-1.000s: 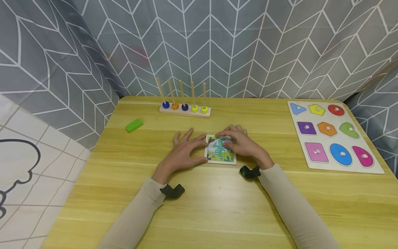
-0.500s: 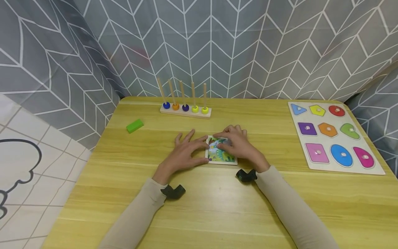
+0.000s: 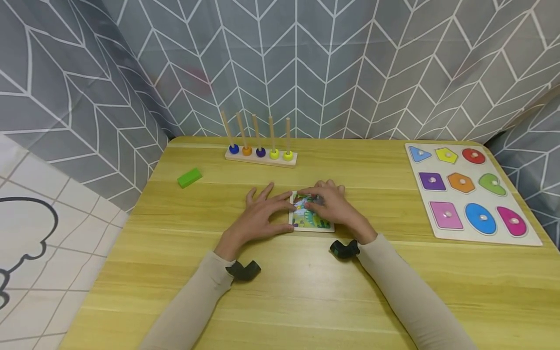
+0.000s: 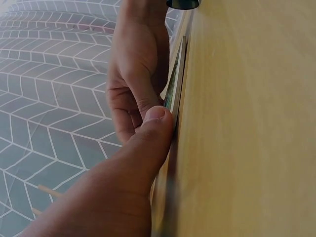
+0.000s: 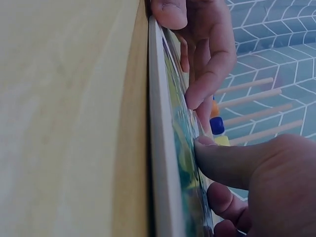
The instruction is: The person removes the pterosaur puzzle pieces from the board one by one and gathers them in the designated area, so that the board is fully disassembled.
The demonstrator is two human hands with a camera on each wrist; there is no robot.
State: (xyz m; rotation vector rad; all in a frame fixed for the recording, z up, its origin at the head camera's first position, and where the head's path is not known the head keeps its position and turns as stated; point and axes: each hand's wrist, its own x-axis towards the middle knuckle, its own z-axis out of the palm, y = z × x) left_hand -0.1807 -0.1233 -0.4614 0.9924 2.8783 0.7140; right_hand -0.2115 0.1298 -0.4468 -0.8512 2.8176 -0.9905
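A small square picture puzzle point(image 3: 312, 221) with a pale frame and a green dinosaur-like scene lies on the table between both hands. My left hand point(image 3: 255, 216) is spread at its left side, thumb at the near left corner and other fingertips along the left edge. My right hand point(image 3: 333, 203) reaches over the far right part and hides some of the picture. Its thumb point(image 5: 217, 160) touches the picture surface in the right wrist view, and its index finger stretches along the far edge. In the left wrist view, the left thumb point(image 4: 155, 118) rests against the frame point(image 4: 180, 84).
Behind the hands stands a peg rack point(image 3: 261, 158) with coloured rings on upright pegs. A green block point(image 3: 189, 177) lies at the left. A knobbed shape board point(image 3: 472, 192) lies at the far right. A grey patterned curtain point(image 3: 280, 68) hangs behind the table point(image 3: 288, 291).
My right hand has shifted slightly left and toward me, its thumb moving left across the picture. The left hand stays at the puzzle's left edge.
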